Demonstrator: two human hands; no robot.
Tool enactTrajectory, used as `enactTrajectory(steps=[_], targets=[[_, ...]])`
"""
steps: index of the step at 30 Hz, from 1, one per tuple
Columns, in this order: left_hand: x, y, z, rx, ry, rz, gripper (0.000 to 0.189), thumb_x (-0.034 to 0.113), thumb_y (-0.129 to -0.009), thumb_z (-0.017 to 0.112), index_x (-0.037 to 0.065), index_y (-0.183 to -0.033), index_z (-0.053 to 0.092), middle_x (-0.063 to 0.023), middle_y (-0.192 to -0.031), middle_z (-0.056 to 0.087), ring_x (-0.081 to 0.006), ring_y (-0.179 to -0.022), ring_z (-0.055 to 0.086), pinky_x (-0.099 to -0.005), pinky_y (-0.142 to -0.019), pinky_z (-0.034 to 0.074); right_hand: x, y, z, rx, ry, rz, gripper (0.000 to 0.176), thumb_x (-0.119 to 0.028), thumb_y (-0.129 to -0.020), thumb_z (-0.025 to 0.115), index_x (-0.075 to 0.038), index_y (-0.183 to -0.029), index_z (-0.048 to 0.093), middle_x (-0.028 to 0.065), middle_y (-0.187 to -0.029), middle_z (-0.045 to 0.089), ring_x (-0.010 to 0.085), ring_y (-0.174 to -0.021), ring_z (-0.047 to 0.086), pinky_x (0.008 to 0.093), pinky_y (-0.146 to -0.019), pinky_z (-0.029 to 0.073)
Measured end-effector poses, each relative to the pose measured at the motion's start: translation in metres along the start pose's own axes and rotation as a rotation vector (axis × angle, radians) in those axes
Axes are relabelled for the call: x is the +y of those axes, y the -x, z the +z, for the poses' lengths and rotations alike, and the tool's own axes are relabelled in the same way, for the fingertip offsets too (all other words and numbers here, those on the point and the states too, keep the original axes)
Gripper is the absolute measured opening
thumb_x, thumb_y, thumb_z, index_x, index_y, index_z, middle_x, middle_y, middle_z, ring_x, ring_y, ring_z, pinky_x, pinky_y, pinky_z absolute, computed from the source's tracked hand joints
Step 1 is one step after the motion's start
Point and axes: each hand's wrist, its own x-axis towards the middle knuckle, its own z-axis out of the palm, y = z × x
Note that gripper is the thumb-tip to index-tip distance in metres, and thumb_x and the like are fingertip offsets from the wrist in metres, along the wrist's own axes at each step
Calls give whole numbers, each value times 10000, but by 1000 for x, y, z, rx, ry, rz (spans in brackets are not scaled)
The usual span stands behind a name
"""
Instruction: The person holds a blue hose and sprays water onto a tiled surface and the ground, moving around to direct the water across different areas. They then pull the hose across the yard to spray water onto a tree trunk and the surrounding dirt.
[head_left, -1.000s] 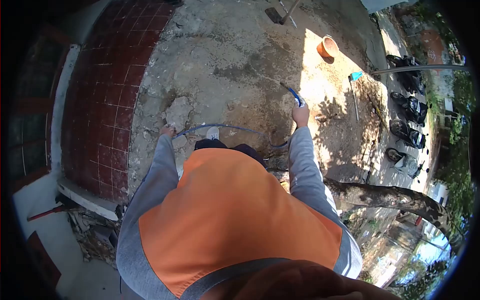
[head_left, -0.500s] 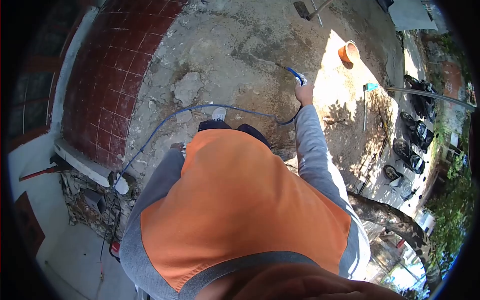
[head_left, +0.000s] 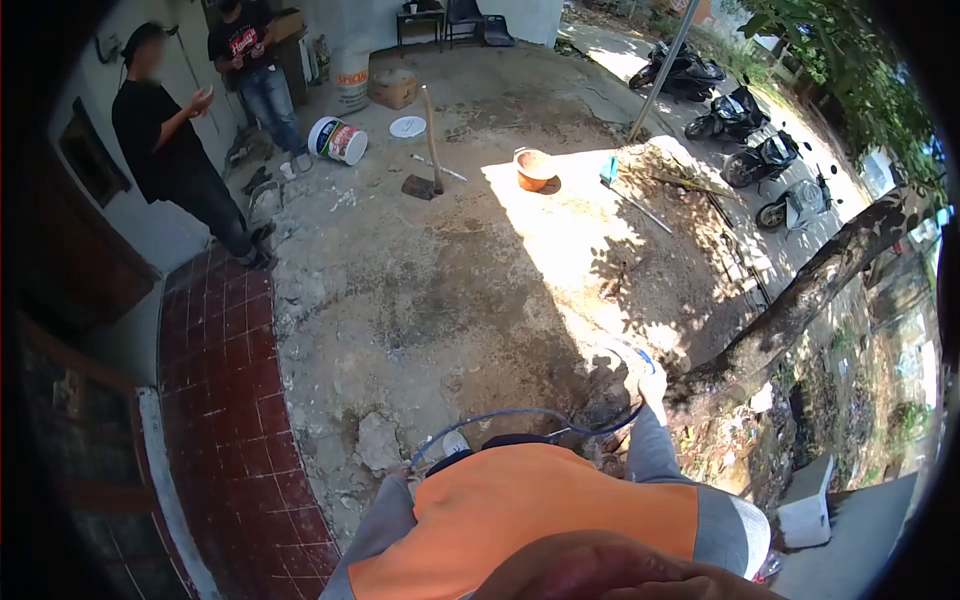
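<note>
Head view: one blue hose [head_left: 520, 412], looped low before the body between both hands; right hand [head_left: 653, 386] clamped around it near its end; left hand [head_left: 399, 471] at the other end of the loop, grip too small to tell. Handling, as judged: steady right grip, slack loop kept clear of the shoe [head_left: 455, 442]. Containers: orange bucket [head_left: 534, 180], on sunlit ground, contents indistinct; white bucket [head_left: 340, 142], lying on its side, interior hidden; sack [head_left: 352, 85], upright, contents unseen.

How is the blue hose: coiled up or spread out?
Spread out: the blue hose runs in a wide, loose curve to the right hand, and no coils are visible.
</note>
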Motion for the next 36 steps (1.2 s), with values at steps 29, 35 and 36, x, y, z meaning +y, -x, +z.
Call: enactTrajectory(steps=[29,35,36], targets=[[241,-104,115,-737,-1506,460,349,166,-840,595,11,-1150,555,-165,-924,641,-271,-731,645,-340,-623,497,198,500,-71,1940,-483,1228,262,-116,-869,522,-13,-1106,562,46,-860,597,130,-727,519,273,-659,411],[202,-22,193,-862,-1597,431,344,162,-850,585,15,-1158,539,-161,-916,641,-260,-702,641,-331,-605,500,183,592,-78,2271,-399,1614,321,-126,-873,515,-40,-1181,537,69,-972,601,139,-811,542,284,-706,424],[194,-13,203,-874,-1608,422,343,161,-852,583,15,-1160,536,-161,-915,641,-258,-696,640,-330,-601,501,182,604,-80,2236,-454,1699,334,-130,-876,515,-49,-1200,530,69,-987,598,137,-835,543,284,-727,422]])
